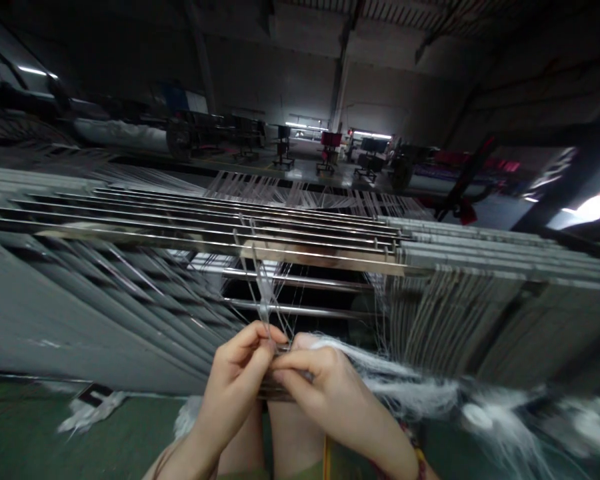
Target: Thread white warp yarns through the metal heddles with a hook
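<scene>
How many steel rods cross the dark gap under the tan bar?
2. The upper rod runs just below the tan bar; the lower rod runs above the left hand and right hand. Others may be hidden behind the warp threads.

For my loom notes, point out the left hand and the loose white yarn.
Left hand (233, 377): head view, back of the hand.
Loose white yarn (410, 393): head view, middle of the tuft.
</scene>
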`<state>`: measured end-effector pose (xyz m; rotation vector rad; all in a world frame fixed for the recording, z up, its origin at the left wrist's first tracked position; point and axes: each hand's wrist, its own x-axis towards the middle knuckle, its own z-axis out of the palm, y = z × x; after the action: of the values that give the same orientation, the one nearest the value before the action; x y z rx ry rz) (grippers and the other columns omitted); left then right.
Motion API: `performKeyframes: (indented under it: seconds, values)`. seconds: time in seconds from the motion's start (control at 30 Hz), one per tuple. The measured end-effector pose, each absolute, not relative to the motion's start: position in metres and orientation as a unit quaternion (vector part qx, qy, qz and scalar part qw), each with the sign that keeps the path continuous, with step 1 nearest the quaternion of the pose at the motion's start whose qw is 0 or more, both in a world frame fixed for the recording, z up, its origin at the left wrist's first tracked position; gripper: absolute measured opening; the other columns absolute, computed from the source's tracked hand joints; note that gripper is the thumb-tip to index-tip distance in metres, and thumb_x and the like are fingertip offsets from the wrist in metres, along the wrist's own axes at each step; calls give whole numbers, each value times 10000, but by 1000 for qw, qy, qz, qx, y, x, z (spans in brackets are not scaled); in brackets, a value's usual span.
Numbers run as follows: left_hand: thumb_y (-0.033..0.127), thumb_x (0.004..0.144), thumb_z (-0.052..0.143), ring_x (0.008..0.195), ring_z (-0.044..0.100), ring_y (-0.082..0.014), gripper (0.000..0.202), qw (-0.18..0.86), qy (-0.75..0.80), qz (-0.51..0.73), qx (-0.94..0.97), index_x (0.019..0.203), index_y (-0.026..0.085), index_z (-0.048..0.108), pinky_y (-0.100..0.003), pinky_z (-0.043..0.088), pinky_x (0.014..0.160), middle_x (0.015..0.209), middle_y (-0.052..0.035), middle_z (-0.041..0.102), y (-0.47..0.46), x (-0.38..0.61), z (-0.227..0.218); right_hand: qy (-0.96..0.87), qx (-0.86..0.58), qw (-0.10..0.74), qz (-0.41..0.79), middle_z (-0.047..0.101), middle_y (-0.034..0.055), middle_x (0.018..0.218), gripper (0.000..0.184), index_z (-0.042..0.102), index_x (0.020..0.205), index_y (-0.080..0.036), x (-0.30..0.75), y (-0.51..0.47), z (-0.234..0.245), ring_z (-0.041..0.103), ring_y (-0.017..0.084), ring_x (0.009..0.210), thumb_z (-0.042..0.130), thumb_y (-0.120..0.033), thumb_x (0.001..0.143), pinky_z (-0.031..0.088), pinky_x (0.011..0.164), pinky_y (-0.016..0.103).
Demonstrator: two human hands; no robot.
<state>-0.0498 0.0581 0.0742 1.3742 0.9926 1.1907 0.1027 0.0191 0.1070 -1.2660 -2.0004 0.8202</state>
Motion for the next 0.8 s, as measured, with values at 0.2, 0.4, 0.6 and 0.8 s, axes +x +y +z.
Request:
performKeyframes:
  seconds: [0.2, 0.4, 0.6, 0.8]
  values:
    - [275, 805, 562, 490, 451, -94, 119, 573, 395, 443, 565, 781, 198, 650, -193, 347, 486, 543, 51, 525, 61, -47, 72, -751, -490, 319, 308, 614, -28, 780, 214, 716, 895, -247, 111, 17, 106, 558, 113, 739, 570, -94, 864, 387, 647, 216]
    - [189, 830, 520, 675, 550, -129, 153, 472, 394, 485, 622, 779, 222, 661, -213, 406, 620, 741, 19, 606, 57, -48, 73, -758, -478, 315, 311, 622, -18, 798, 190, 702, 857, -194, 108, 17, 109, 566, 109, 752, 552, -79, 867, 398, 662, 205]
    - [144, 831, 486, 670, 543, -157, 264, 527, 261, 400, 703, 758, 211, 730, -261, 412, 623, 685, -19, 584, 55, -48, 82, -750, -509, 301, 297, 604, -33, 754, 202, 702, 848, -220, 136, 20, 110, 566, 102, 694, 549, -89, 867, 386, 617, 210]
    - [151, 797, 499, 614, 562, -153, 215, 465, 353, 408, 702, 707, 177, 692, -257, 428, 585, 643, -19, 601, 60, -36, 72, -680, -539, 408, 284, 625, -30, 749, 123, 640, 774, -198, 141, 14, 97, 588, 123, 731, 604, -96, 831, 416, 679, 224]
